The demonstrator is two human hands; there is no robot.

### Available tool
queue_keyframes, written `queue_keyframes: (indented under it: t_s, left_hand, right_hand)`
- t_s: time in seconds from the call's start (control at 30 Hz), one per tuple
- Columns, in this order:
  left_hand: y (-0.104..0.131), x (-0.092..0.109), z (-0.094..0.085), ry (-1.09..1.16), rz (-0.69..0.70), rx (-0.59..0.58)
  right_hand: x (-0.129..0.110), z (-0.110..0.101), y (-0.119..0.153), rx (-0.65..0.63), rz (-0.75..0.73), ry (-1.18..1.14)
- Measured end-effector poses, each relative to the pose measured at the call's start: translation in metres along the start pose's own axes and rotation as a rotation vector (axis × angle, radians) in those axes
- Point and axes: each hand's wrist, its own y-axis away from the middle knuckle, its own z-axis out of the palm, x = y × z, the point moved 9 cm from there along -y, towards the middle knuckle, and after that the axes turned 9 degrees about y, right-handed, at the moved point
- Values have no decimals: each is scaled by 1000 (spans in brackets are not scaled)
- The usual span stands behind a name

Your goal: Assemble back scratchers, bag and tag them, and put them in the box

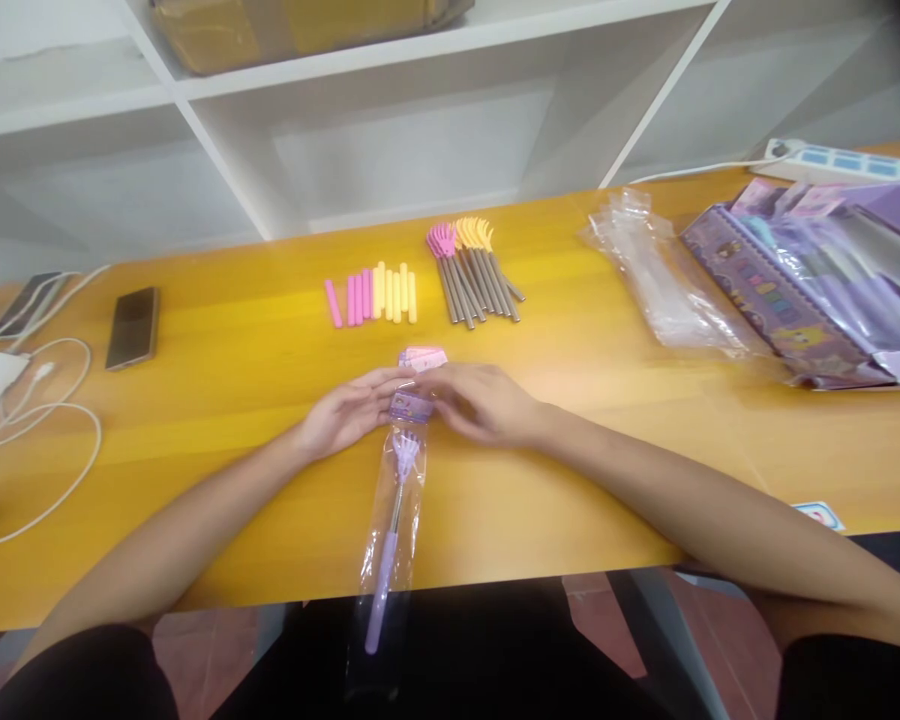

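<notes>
A purple back scratcher (390,540) lies in a clear plastic bag whose lower end hangs past the table's front edge. At the bag's top is a purple printed card (411,406). My left hand (354,410) touches the card's left side, fingers pressed together. From the right, my right hand (484,400) has its fingers curled on the card's top right. Just behind both hands lie pink cards (423,358). Farther back are pink handle tubes (360,298), yellow handle tubes (395,292), and metal rods with pink claw heads (442,240) and yellow claw heads (475,235).
Clear plastic bags (664,280) lie at right beside a purple display box (787,290) of packaged items. A power strip (847,162) is behind it. A phone (133,327) and white cables (82,430) lie at left. White shelving (450,50) stands behind the table.
</notes>
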Motion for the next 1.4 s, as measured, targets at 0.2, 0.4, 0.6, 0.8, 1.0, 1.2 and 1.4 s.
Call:
queue_keyframes:
  t_s: [0.2, 0.4, 0.6, 0.8, 1.0, 1.2, 1.4]
  left_hand:
    - [0, 1, 1, -13, -2, 9]
    - [0, 1, -1, -14, 2, 25]
    - [-1, 2, 4, -8, -1, 10]
    - [0, 2, 2, -12, 12, 22]
    - [0, 3, 5, -36, 3, 15]
    - [-1, 6, 10, -51, 8, 11]
    - [-1, 4, 10, -141, 34, 15]
  right_hand:
    - [4, 4, 0, -74, 71, -123]
    - [3, 5, 0, -89, 82, -167]
    - [0, 13, 2, -192, 66, -221]
    - [4, 9, 1, -133, 84, -239]
    - [12, -5, 2, 69, 98, -156]
    - [42, 8, 6, 41, 398, -294]
    - [42, 16, 5, 15, 403, -449]
